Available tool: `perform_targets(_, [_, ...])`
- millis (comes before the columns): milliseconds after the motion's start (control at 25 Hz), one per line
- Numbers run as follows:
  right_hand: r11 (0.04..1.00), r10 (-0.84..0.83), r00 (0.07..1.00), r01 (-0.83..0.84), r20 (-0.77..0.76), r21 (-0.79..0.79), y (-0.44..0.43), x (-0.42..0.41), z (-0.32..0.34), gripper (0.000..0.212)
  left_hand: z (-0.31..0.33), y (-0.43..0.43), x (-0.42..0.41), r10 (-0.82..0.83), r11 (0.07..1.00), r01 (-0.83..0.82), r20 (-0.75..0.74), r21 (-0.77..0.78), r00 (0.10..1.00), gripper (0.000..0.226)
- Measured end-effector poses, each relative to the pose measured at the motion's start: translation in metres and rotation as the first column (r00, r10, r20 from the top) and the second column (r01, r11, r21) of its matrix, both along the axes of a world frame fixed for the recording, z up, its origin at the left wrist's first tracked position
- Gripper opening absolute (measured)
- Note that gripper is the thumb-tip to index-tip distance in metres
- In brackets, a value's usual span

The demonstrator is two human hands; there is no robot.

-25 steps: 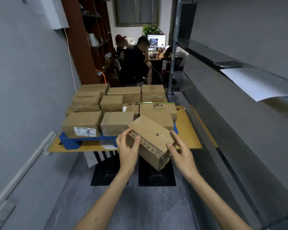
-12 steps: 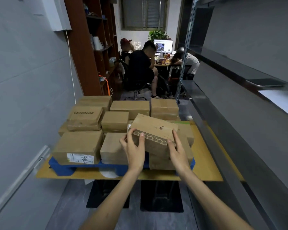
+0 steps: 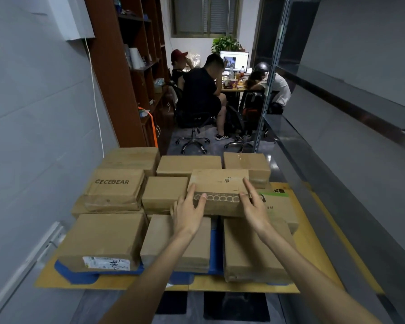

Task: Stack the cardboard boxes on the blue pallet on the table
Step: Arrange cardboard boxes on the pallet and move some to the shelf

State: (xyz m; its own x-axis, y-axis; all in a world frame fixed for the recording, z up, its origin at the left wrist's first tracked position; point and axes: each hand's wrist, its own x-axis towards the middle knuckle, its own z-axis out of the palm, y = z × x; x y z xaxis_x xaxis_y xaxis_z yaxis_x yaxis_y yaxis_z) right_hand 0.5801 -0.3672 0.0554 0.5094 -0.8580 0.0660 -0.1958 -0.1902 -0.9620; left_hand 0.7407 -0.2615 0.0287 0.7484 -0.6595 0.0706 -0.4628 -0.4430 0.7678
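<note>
Two grips flank one cardboard box (image 3: 220, 181). The left grip (image 3: 188, 212) is at its left end and the right grip (image 3: 255, 206) at its right end. Fingers lie straight along the top corners and thumbs on the near side, pressing the box rather than curling round it.

The box is level, in the upper layer at the middle of the stack. I cannot tell whether it is fully set down. Its long axis runs left to right, and the side printed with a row of circles faces the person.

Just to its left is a small box (image 3: 164, 192), and to its right a green-printed box (image 3: 276, 202). Farther left sits a box marked CECEBEAR (image 3: 115, 188).

All of them fill the blue pallet (image 3: 75, 274), which lies on the yellow tabletop (image 3: 313, 242). A labelled box (image 3: 103, 239) sits at its near left corner.

A wooden shelf (image 3: 117, 78) stands beyond.
</note>
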Motion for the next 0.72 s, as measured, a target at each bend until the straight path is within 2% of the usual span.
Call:
perform_targets(80, [1.0,0.008,1.0,-0.008,-0.021,0.026,-0.013,0.007,-0.007,0.049,-0.002,-0.009,0.005,-0.001,0.995,-0.01,0.103,0.102,0.995,0.063])
perform_targets(240, [0.998,0.05,0.997,-0.047,-0.056,0.051,-0.036,0.015,-0.015,0.049,-0.005,-0.025,0.011,0.001,0.979,-0.027,0.129,0.2,0.992,0.065])
perform_targets(480, [0.99,0.116,0.985,-0.104,-0.128,0.096,-0.06,0.024,-0.022,0.049,-0.015,-0.041,0.013,0.059,0.968,-0.091,0.142,0.236,0.988,0.065])
perform_targets(720, [0.988,0.132,0.978,-0.116,-0.159,0.105,-0.063,0.028,-0.036,0.05,-0.03,-0.044,0.012,0.027,0.957,-0.082,0.196,0.279,0.98,0.063])
